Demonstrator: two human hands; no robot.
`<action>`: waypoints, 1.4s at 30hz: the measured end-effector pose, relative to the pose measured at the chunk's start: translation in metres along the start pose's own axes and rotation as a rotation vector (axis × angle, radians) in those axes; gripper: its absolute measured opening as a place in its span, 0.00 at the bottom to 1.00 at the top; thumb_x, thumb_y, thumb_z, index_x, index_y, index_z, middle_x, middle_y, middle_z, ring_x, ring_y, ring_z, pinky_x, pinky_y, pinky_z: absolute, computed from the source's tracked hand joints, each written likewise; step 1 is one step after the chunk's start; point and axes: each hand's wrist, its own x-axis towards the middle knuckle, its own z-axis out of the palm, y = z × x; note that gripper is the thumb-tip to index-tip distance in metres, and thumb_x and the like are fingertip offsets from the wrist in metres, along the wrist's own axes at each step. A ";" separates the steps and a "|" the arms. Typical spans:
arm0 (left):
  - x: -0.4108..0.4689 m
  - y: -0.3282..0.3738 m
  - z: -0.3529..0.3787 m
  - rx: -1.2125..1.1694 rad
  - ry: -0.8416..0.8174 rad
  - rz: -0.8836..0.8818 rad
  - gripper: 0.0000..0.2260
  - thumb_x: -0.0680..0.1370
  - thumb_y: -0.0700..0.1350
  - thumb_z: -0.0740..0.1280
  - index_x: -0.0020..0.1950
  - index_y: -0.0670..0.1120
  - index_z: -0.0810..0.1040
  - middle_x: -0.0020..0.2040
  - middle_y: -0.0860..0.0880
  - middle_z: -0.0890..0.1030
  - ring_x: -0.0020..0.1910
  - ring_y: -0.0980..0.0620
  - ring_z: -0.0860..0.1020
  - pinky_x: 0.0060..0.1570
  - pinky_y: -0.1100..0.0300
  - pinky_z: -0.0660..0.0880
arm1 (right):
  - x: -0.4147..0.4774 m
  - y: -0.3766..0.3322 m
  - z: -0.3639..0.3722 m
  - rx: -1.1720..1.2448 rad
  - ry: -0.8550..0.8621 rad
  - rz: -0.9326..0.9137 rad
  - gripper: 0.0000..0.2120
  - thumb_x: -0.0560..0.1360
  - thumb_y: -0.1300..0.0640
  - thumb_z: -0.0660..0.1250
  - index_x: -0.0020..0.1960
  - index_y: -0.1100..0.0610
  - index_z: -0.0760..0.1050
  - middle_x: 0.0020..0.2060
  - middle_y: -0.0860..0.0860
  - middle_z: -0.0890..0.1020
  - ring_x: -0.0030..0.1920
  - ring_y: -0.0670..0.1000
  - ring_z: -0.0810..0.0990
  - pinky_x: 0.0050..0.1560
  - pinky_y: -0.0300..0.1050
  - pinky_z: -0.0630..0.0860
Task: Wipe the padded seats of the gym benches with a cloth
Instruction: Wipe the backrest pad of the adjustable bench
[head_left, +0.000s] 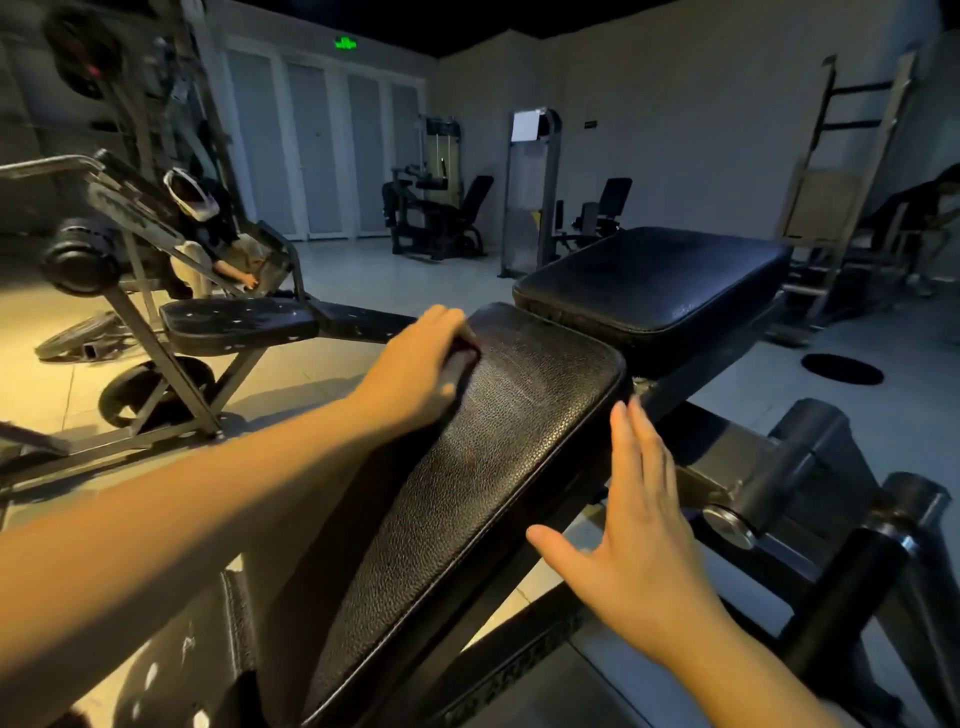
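Dim gym, w/ weight machines (441, 213) along the far wall and a second machine (239, 325) at left. Foreground: an adjustable bench whose long back pad (493, 467) runs away from the camera. Its squarish seat pad (660, 280) sits just beyond, a narrow gap between the two. A person's left hand (415, 369) rests on the back pad's far-left edge, fingers curled over what appears to be a small dark cloth (462, 359) pressed to the leather. The right hand (641, 540) is open, fingers straight, thumb out, just beside the pad's right edge; contact w/ the pad can't be told. Progress, as a judgement: wiping is under way on this back pad, approx. at its far end. The leather has a sheen but no clear wet/dry boundary, so how much is already done can't be read. The seat pad and any other benches in the room likely remain.
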 end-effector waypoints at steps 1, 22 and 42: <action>0.008 -0.007 0.000 0.030 0.007 -0.093 0.03 0.81 0.42 0.67 0.53 0.44 0.75 0.51 0.46 0.75 0.52 0.44 0.76 0.53 0.46 0.72 | 0.000 -0.001 0.000 -0.005 0.001 0.007 0.59 0.70 0.35 0.72 0.80 0.44 0.30 0.76 0.33 0.30 0.80 0.44 0.36 0.77 0.60 0.62; -0.013 -0.001 -0.034 -0.056 0.192 -0.271 0.11 0.73 0.53 0.78 0.50 0.50 0.80 0.50 0.51 0.73 0.49 0.56 0.73 0.49 0.68 0.67 | 0.001 0.005 -0.004 -0.065 0.013 -0.023 0.56 0.73 0.36 0.70 0.78 0.42 0.26 0.77 0.36 0.32 0.79 0.43 0.38 0.75 0.57 0.63; -0.069 0.061 -0.044 0.079 -0.094 0.041 0.13 0.74 0.49 0.73 0.58 0.50 0.80 0.50 0.53 0.80 0.47 0.55 0.77 0.47 0.58 0.78 | -0.001 0.007 -0.001 -0.055 0.020 -0.041 0.56 0.73 0.38 0.71 0.80 0.46 0.30 0.79 0.39 0.32 0.81 0.49 0.41 0.74 0.59 0.64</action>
